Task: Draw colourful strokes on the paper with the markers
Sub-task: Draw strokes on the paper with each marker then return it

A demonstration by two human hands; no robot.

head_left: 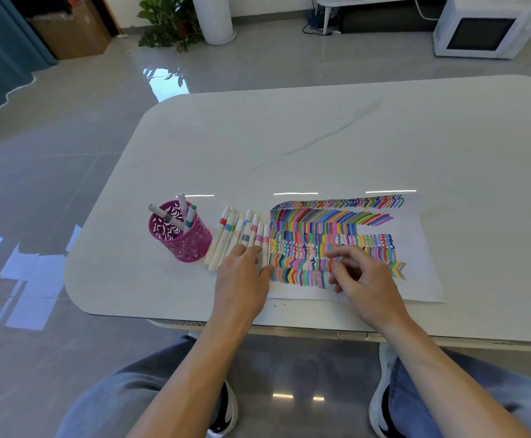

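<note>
The left hand point(244, 277) rests flat, fingers straight, on the markers point(237, 237) lined up left of the paper point(417, 230), while the right hand point(363, 279) hangs loosely curled and empty over its near strokes.

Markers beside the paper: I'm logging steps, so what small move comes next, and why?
Probably the left hand should pinch one marker from the row of markers: its straight fingers rest on them, while the right hand over the paper appears empty.
</note>
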